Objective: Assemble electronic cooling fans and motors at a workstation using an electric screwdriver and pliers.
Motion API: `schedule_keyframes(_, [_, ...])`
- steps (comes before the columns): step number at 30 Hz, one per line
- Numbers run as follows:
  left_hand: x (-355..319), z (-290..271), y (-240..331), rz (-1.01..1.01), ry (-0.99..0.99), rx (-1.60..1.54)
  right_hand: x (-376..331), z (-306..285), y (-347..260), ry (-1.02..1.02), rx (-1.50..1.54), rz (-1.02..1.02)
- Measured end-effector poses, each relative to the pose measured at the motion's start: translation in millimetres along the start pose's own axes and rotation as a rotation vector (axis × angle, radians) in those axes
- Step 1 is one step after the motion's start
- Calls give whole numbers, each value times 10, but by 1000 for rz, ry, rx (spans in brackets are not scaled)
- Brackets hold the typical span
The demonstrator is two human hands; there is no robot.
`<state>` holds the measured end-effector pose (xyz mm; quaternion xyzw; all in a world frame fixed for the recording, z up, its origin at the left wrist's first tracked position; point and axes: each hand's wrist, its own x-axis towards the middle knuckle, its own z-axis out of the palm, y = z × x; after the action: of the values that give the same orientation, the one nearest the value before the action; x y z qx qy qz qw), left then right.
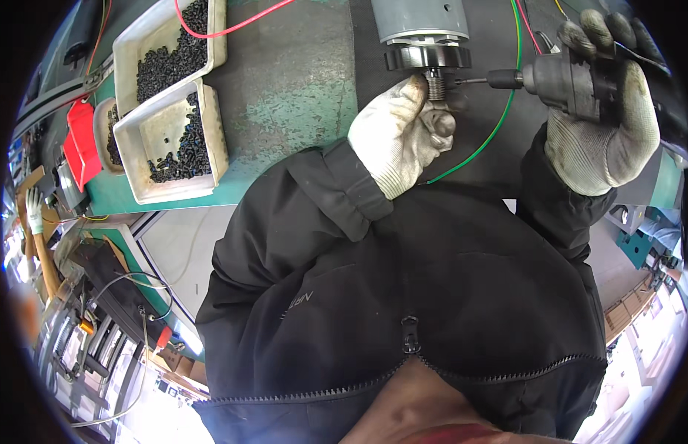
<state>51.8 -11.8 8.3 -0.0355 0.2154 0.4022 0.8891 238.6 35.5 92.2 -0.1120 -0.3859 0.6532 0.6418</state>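
Note:
A grey cylindrical motor lies on the bench at the top, with a black round flange on its near end. From the flange a ridged metal shaft points toward me. My left hand, in a white glove with soiled fingertips, closes its thumb and fingers around this shaft. My right hand, gloved likewise, is wrapped around a dark power screwdriver. The tool lies sideways, and its thin bit reaches left to the side of the shaft. Whether the bit touches a screw there is too small to tell.
Two white bins of small black parts stand at the left, beside a red bin. A green wire curves between my hands, and a red wire crosses the bench. Another person's gloved hand shows at far left.

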Motion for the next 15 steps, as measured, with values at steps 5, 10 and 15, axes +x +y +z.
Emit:
schedule_keyframes(5, [17,-75,-5,68,-58,54,112,195,195,26,-204,-158])
schedule_keyframes(10, [-2,-18,5,107,-38,137,155,325,364,45,-266,-269])
schedule_keyframes(15, [15,36,-9,161,8,275,90,198,264,-133,-207,-82])
